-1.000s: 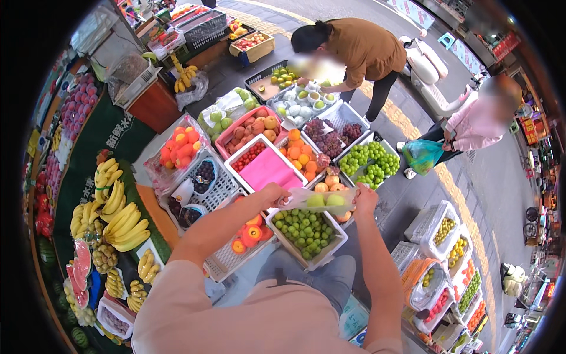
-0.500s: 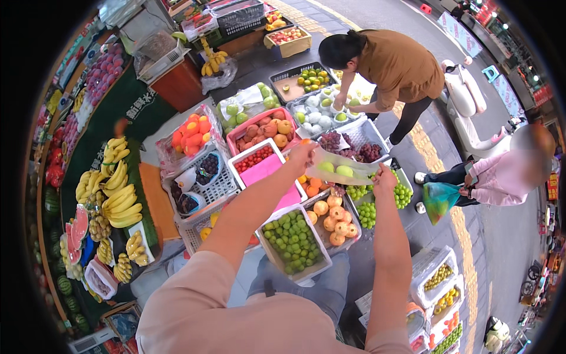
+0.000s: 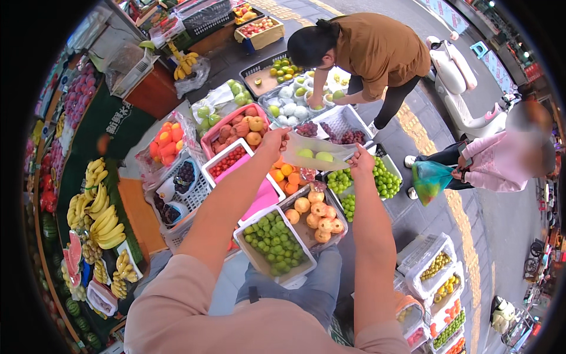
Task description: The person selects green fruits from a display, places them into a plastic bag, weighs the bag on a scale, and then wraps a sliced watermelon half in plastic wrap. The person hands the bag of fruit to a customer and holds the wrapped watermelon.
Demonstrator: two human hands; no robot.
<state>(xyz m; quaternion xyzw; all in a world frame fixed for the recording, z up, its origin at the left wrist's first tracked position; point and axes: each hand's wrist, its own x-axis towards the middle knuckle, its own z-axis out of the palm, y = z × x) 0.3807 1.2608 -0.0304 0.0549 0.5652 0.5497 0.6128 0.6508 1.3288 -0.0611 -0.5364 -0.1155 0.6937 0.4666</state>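
Note:
A thin, translucent plastic bag is stretched between my hands above the fruit boxes. My left hand pinches its left end, and my right hand grips its right end. Two round green fruits show through the film and seem to lie inside the bag. Below my left hand is a white box of small red fruit with a pink sheet. Under my right hand lie green grapes. Closer to me stand a box of green limes or similar fruit and a box of pomegranates.
A person in a brown shirt bends over wrapped fruit ahead. Another person in pink stands at the right with a green bag. Bananas fill a stand on the left. More crates stand at the lower right.
My view has shifted, so the scene sits further left and slightly higher. Both hands still hold the bag stretched. The person in brown has moved a hand among the wrapped fruit.

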